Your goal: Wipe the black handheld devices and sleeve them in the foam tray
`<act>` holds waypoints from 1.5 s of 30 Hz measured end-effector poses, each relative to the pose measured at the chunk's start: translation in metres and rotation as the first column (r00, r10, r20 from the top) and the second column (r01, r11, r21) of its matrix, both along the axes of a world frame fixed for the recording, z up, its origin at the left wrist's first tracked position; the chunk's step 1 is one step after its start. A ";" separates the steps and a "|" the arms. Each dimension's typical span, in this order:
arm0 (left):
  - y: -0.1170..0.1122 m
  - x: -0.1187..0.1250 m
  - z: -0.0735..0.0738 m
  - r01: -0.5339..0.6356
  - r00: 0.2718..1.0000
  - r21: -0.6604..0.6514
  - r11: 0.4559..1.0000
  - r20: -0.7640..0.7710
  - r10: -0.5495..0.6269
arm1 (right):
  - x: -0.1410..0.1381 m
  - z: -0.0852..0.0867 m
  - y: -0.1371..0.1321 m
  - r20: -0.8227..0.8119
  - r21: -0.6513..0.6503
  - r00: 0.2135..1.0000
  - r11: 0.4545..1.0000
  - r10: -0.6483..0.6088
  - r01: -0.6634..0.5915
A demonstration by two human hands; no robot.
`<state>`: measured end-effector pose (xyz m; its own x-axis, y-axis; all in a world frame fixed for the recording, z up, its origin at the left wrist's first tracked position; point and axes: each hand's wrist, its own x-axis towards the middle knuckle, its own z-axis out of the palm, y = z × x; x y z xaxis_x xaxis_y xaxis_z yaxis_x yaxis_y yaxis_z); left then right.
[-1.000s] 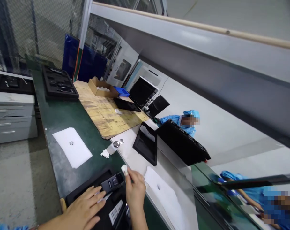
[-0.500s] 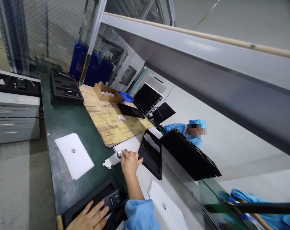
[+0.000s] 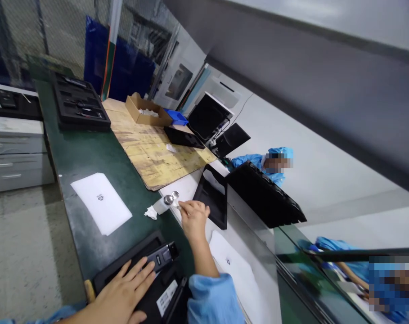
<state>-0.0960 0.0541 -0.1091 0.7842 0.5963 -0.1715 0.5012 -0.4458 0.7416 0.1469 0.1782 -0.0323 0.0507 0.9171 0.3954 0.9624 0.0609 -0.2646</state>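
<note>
My left hand [image 3: 123, 285] lies flat with fingers stretched over a black handheld device [image 3: 162, 255], which sits in a black foam tray [image 3: 150, 240] at the bottom. A label with print [image 3: 167, 298] shows on the black surface beside it. My right hand [image 3: 195, 220] is closed in a pinch on a small white tissue [image 3: 176, 204], just right of a translucent dispenser bottle [image 3: 161, 206]. The bottle's round metal lid [image 3: 175, 195] is flipped up. Touching the bottle's left side is a crumpled white tissue [image 3: 151, 213].
White printed sheets [image 3: 101, 204] lie on the green table. Beyond are a wooden board [image 3: 150, 166], a cardboard box [image 3: 146, 114] and a black tray [image 3: 79, 105]. A black frame-like tray [image 3: 211, 204] lies on the right. Overhead runs a grey shelf [image 3: 292, 67]. Two people in blue are opposite.
My right hand has drawn back from the bottle's top toward the right, with the tissue in its fingers. The left hand stays on the device. The view has tilted down.
</note>
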 end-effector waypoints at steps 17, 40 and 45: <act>-0.007 0.009 -0.011 0.048 0.990 0.287 0.957 -0.142 -0.007 | 0.028 -0.049 -0.112 0.119 0.006 0.904 0.910 0.411 -0.415; -0.005 0.006 -0.016 0.097 0.986 0.526 0.845 -0.164 -0.011 | 0.029 -0.047 -0.109 0.106 0.020 0.904 0.908 0.413 -0.418; -0.005 0.006 -0.014 0.093 0.985 0.582 0.808 -0.171 0.010 | 0.024 -0.046 -0.100 0.124 -0.038 0.894 0.903 0.430 -0.429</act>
<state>-0.0900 0.0488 -0.1236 0.8034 0.5905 0.0772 0.5589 -0.7924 0.2442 0.1709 0.0783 -0.0784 -0.3987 0.8419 0.3637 0.8684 0.4740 -0.1453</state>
